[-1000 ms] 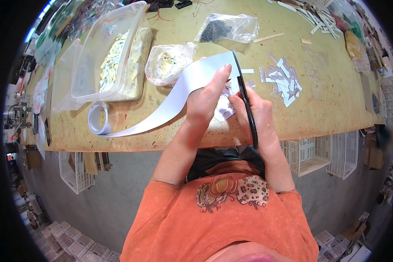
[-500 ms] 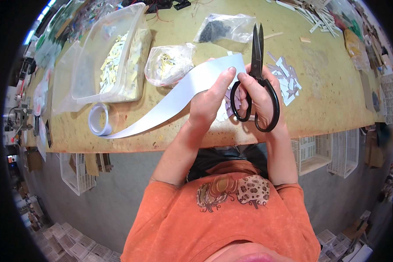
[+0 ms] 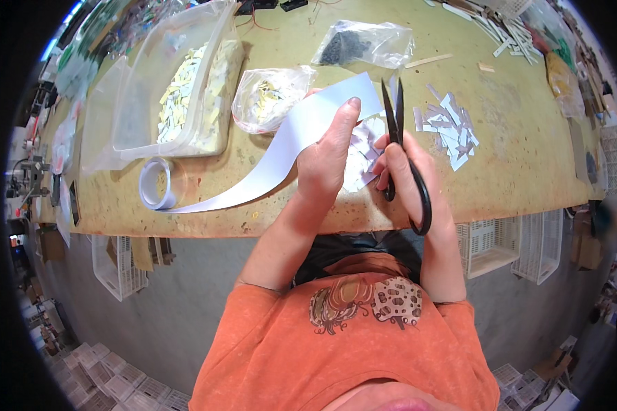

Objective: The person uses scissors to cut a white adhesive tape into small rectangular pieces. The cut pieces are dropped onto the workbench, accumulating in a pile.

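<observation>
A wide white strip (image 3: pixel 274 161) runs from a roll (image 3: pixel 156 185) standing on the table up to my left hand (image 3: pixel 327 147). That hand pinches the strip near its free end, thumb on top. My right hand (image 3: pixel 411 171) is wrapped round the handles of black scissors (image 3: pixel 394 113), whose blades point away from me and are slightly parted. The blades are just right of the strip's end, apart from it. Beneath and between my hands lies a pile of cut white pieces (image 3: pixel 362 157). Another heap of narrow white offcuts (image 3: pixel 452 130) is to the right.
A clear plastic bin (image 3: pixel 127 130) of small white and yellow pieces stands at left, beside a clear bag (image 3: pixel 243 109) of similar pieces. Farther back are a bag of black parts (image 3: pixel 349 48) and a thin wooden stick (image 3: pixel 428 60). White crates (image 3: pixel 490 243) sit below the table's front edge.
The scissors have swung from closed and upright to slightly parted, tilting left at the tips. My right hand has shifted its grip and drawn away from the strip; my left still holds it.
</observation>
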